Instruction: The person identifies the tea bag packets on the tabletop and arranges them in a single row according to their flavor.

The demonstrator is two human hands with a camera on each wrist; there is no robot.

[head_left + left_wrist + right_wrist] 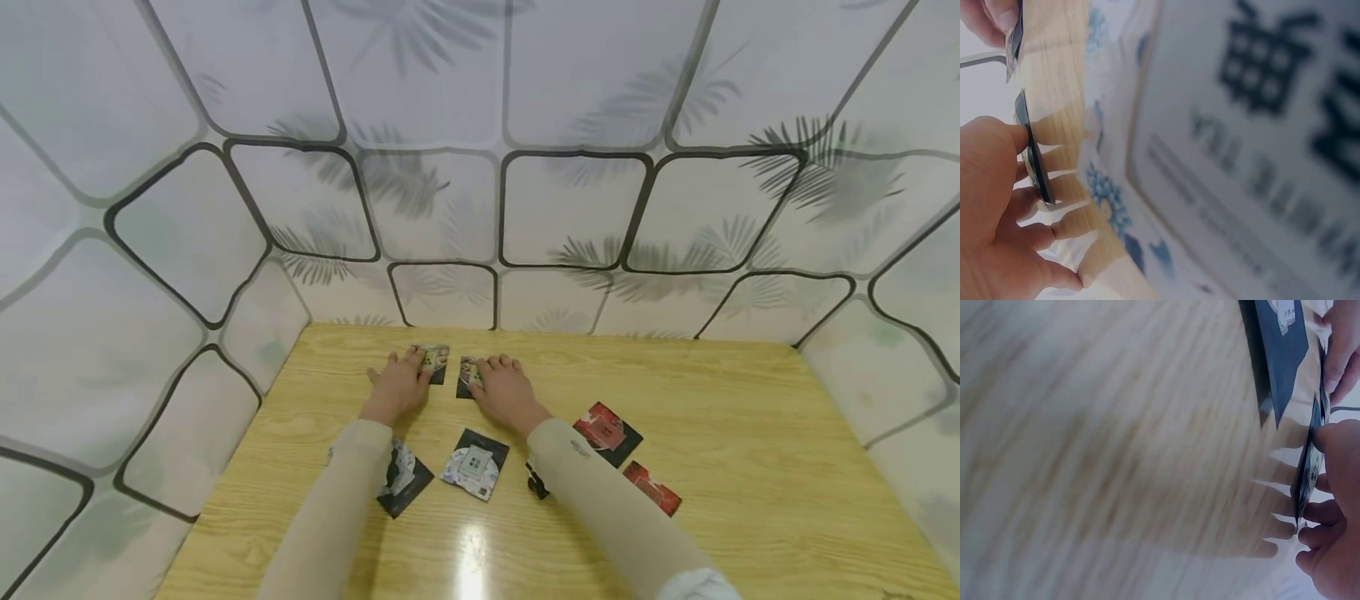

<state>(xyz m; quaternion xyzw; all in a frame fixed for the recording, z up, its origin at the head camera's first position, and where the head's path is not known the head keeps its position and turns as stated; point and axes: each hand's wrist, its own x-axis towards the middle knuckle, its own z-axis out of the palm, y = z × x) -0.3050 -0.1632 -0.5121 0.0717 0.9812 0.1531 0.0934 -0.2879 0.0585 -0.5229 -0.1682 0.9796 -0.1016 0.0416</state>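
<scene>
At the back of the wooden table, my left hand [401, 383] rests its thumb and fingers on the left side of a black-edged tea packet [438, 364]. My right hand [510, 396] touches the right side of a matching tea packet [466, 367], set just right of the first with a narrow gap between. Both hands have spread fingers, as the left wrist view of the left hand [997, 200] also shows. In the right wrist view, the right hand's packet [1305, 469] appears nearly edge-on beneath thumb and fingers. Both packets are partly covered.
A blue-floral white tea packet [472, 468] lies between my forearms; another [411, 492] is partly under the left sleeve. Two red packets, one large in view [600, 429] and one partly covered [651, 487], lie beside the right sleeve. A patterned fabric wall [570, 208] encloses the table.
</scene>
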